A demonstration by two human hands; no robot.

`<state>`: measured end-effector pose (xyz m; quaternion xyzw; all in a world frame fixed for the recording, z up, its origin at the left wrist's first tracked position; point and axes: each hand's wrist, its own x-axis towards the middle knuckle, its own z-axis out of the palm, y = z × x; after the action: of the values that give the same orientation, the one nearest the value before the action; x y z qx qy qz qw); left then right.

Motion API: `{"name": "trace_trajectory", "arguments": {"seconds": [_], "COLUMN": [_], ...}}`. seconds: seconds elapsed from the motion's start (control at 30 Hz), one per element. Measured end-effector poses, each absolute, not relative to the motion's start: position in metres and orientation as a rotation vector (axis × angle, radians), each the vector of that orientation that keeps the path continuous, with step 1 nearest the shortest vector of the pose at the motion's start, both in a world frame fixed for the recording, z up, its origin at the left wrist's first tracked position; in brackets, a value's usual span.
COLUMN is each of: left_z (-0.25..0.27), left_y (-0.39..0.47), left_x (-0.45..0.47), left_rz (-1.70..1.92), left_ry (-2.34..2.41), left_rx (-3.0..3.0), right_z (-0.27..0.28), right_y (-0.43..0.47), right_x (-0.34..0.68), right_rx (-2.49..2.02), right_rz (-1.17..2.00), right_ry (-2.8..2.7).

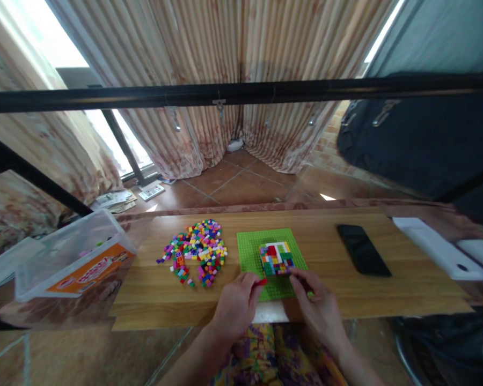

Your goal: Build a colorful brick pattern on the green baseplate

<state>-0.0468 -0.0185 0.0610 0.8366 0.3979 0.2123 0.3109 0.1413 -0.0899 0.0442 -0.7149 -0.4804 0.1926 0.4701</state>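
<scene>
A green studded baseplate (247, 252) lies on the wooden board in front of me. On it stands a block of many-coloured toy bricks (276, 257), with white bricks along its far edge. My left hand (237, 300) is closed in a pinch on a small red brick (262, 282) over the plate's near left part. My right hand (317, 303) is at the near right corner of the brick block, thumb and forefinger apart, the forefinger by its edge. Whether that hand touches the block or holds a tiny piece, I cannot make out.
Left of the plate is a loose pile of small coloured bricks (201, 249). A clear plastic tub (76, 257) with an orange label stands at the far left. A black phone (363, 250) lies on the board's right side. A black bar (241, 94) crosses ahead.
</scene>
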Motion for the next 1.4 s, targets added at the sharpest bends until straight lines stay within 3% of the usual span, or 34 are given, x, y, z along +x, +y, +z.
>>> {"name": "trace_trajectory", "arguments": {"seconds": [0.3, 0.47, 0.73, 1.4], "left_z": [0.069, 0.064, 0.062, 0.051], "left_y": [-0.015, -0.007, -0.006, -0.001], "left_x": [-0.021, -0.019, -0.010, 0.008], "left_rz": [0.525, 0.735, 0.648, 0.708], "left_ry": [0.795, 1.012, 1.128, 1.149], "left_rx": [2.239, 2.118, 2.268, 2.337], "right_z": [0.036, 0.034, 0.027, 0.024], "right_y": [-0.100, -0.089, -0.070, -0.077], "right_x": [0.129, 0.135, 0.132, 0.166], "right_rx": [-1.590, -1.670, -1.866, -1.793], "right_rz": [0.440, 0.205, -0.162, 0.051], "right_ry": [-1.475, -1.366, -1.375, -1.390]}}
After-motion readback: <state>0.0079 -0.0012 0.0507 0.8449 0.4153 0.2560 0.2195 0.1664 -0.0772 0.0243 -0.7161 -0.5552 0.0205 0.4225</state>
